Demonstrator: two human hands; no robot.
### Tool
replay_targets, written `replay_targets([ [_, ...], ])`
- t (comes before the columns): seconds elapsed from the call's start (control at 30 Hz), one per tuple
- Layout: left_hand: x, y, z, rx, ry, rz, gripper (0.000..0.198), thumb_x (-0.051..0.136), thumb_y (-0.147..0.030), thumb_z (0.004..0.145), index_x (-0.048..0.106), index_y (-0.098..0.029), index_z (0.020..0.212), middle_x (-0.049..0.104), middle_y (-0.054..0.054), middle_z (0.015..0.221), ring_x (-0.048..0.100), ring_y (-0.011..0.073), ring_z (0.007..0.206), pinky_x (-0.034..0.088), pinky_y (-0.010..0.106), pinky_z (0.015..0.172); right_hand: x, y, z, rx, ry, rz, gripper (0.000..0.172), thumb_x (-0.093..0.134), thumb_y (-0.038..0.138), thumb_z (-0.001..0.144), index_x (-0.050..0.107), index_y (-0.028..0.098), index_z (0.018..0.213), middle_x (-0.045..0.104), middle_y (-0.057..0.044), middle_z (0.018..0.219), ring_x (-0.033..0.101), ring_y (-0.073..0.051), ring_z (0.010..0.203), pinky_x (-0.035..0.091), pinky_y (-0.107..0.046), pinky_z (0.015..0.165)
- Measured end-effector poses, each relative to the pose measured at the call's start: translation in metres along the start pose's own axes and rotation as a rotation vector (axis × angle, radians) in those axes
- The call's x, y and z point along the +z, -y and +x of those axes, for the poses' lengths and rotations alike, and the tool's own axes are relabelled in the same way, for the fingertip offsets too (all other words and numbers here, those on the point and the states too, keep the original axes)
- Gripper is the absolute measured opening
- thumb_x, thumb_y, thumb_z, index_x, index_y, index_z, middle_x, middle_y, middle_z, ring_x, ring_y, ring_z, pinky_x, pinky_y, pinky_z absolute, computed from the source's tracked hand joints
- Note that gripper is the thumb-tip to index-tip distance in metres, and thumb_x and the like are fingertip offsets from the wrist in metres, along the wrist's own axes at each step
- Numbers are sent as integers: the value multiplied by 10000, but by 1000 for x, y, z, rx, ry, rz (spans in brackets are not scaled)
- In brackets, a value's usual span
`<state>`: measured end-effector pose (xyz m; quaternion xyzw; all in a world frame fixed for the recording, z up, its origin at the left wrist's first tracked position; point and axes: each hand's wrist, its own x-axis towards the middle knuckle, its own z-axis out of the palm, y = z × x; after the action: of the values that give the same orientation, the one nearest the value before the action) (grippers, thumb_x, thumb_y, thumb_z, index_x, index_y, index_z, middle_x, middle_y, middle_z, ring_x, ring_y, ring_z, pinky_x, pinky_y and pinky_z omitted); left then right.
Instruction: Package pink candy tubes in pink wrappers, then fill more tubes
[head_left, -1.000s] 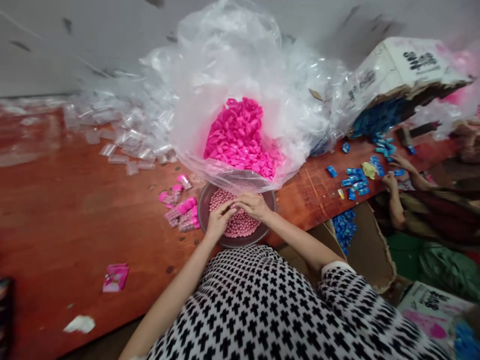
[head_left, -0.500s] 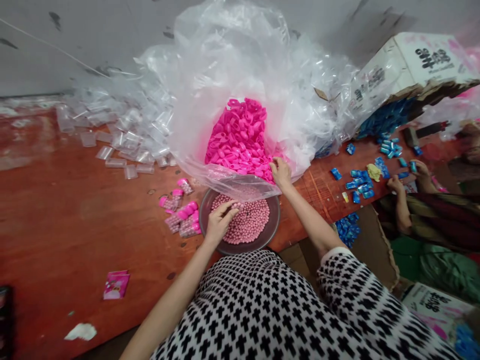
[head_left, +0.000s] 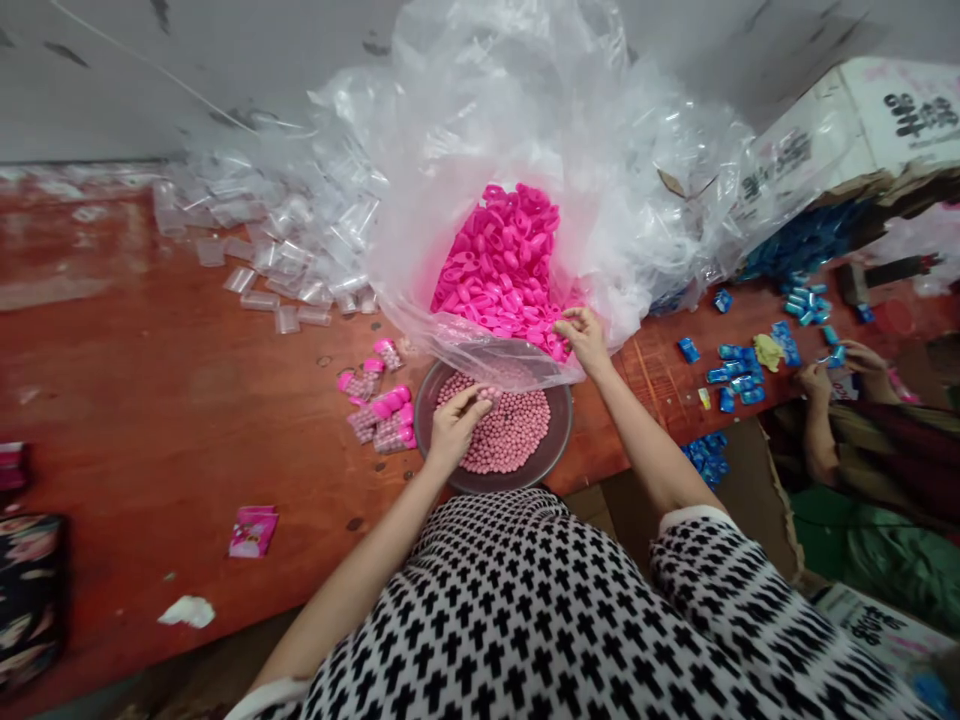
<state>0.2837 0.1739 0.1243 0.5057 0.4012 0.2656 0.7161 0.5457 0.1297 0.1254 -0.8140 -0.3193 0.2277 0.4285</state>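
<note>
My left hand [head_left: 454, 432] is over the bowl, its thumb and fingers closed on a small clear tube of pink beads [head_left: 487, 393], mostly hidden by the fingers. Below it, a dark round bowl [head_left: 559, 440] holds many loose pink beads [head_left: 510, 440]. My right hand [head_left: 586, 340] reaches into the mouth of a clear plastic bag [head_left: 450, 110], fingertips pinched at the near right edge of a heap of bright pink plastic caps [head_left: 499, 265]. It seems to grip one cap; the fingers partly cover it. Left of the bowl lie several bead-filled tubes with pink caps [head_left: 386, 410].
Clear empty tubes [head_left: 300, 270] are heaped at the back left of the red-brown table [head_left: 135, 400]. A pink packet [head_left: 253, 531] and a dark floral case [head_left: 30, 590] lie left. At right, another person's hands [head_left: 840, 372] handle blue-wrapped pieces near a white carton [head_left: 892, 110].
The view has shifted left, so everything sits further right and more of the floral case shows. Both hands stay nearly where they were, left over the bowl, right at the caps.
</note>
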Motion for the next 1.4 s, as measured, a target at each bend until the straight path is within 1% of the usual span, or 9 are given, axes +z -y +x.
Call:
replay_targets([
  [0.1, 11, -2, 0, -5, 32, -65, 432, 727, -422, 658, 694, -144, 988, 721, 77, 962, 663, 225, 924, 517, 396, 888, 14, 20, -36, -78, 182, 76, 355, 636, 402, 738, 614, 188, 1020, 598, 39, 641, 532, -116, 528, 464, -254, 566],
  [0.23, 16, -2, -4, -9, 72, -153, 436, 739, -423, 642, 695, -147, 977, 719, 71, 957, 666, 216, 896, 527, 384, 861, 31, 46, -83, -240, 272, 56, 285, 619, 370, 781, 685, 240, 1025, 707, -14, 917, 648, -175, 827, 499, -314, 814],
  [0.37, 12, -3, -15, -41, 42, -234, 460, 751, -433, 628, 687, -145, 980, 722, 76, 936, 676, 220, 855, 553, 377, 790, 29, 55, -106, -231, 414, 148, 339, 536, 362, 851, 632, 289, 1167, 679, -9, 1118, 644, -193, 987, 490, -355, 907],
  [0.47, 9, -4, -23, -21, 59, -227, 473, 743, -444, 640, 681, -140, 998, 718, 90, 963, 676, 233, 875, 554, 388, 796, 24, 51, -109, -225, 483, 243, 358, 582, 368, 825, 625, 290, 1172, 673, -8, 1117, 630, -192, 1015, 478, -363, 929],
  [0.6, 5, -4, -30, 66, 70, -113, 479, 693, -466, 696, 673, -142, 1049, 709, 102, 1009, 669, 251, 919, 545, 406, 819, 18, 49, -105, -238, 527, 301, 370, 618, 412, 795, 631, 229, 1117, 684, -19, 938, 637, -159, 838, 515, -322, 791],
  [0.73, -2, -6, -33, 252, 5, 151, 368, 647, -403, 763, 688, -167, 1042, 705, 89, 1039, 653, 232, 969, 504, 391, 891, 11, 60, -102, -504, 391, 35, 318, 589, 373, 835, 612, 207, 1104, 663, -49, 952, 611, -161, 847, 492, -318, 791],
  [0.83, -5, -8, -34, 374, 18, 305, 296, 637, -350, 784, 696, -191, 1027, 710, 70, 1029, 649, 206, 966, 478, 360, 910, 12, 71, -106, -750, 408, -108, 266, 549, 317, 871, 594, 208, 1110, 654, -71, 989, 605, -177, 903, 480, -331, 827],
  [0.97, -7, -4, -35, 425, 21, 324, 276, 612, -348, 808, 699, -195, 1020, 715, 66, 1001, 653, 191, 929, 487, 329, 862, 21, 74, -114, -895, 415, -189, 226, 503, 276, 900, 570, 196, 1101, 637, -75, 902, 597, -179, 846, 491, -319, 759],
  [1.4, -18, -9, -46, 335, 186, 364, 207, 636, -395, 771, 729, -227, 848, 717, 48, 814, 655, 202, 795, 475, 290, 766, 21, 71, -134, -867, 604, -398, 182, 394, 242, 935, 541, 180, 1024, 544, -74, 827, 514, -183, 763, 434, -297, 690],
])
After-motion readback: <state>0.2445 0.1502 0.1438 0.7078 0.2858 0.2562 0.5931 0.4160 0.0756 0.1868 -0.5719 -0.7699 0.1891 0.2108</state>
